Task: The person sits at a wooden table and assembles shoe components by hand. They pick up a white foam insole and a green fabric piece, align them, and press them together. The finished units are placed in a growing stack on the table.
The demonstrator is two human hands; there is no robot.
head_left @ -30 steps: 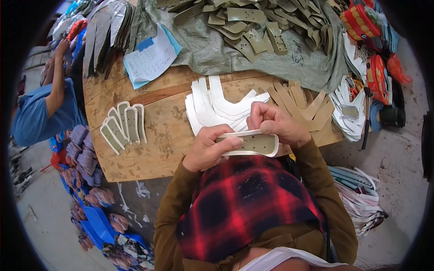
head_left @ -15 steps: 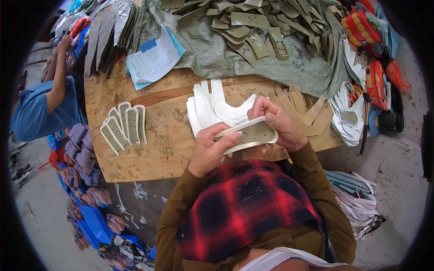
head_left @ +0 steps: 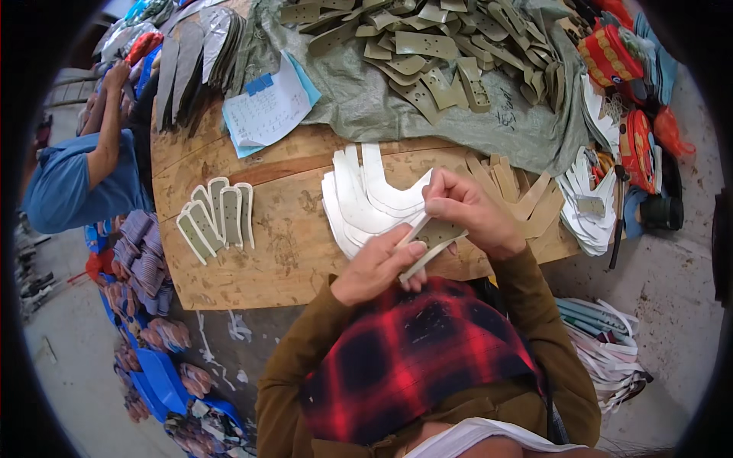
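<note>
An olive, hole-punched shoe-shaped panel [head_left: 441, 232] with a white edging strip is held in front of my chest, above the table's near edge. My left hand [head_left: 382, 266] grips its left end, thumb on top and fingers beneath. At the panel's upper edge, my right hand [head_left: 472, 210] has thumb and forefinger pinched on the white edging; the exact spot is partly covered by the fingers. White curved cut-outs [head_left: 347, 195] lie stacked just behind my hands. Several finished-looking olive panels with white rims [head_left: 231, 214] lie fanned out on the left of the table.
The wooden table [head_left: 286, 267] carries a green sack [head_left: 351, 107] heaped with olive panels [head_left: 424, 44]. Papers [head_left: 267, 114] and grey strips [head_left: 179, 72] lie far left, tan cut-outs [head_left: 534, 198] at right. A co-worker in blue [head_left: 84, 179] is beyond the left edge.
The panel has tilted, its right end swinging up. My right hand has moved from the panel's right end onto its upper edging. My left hand still holds the left end, slightly lower.
</note>
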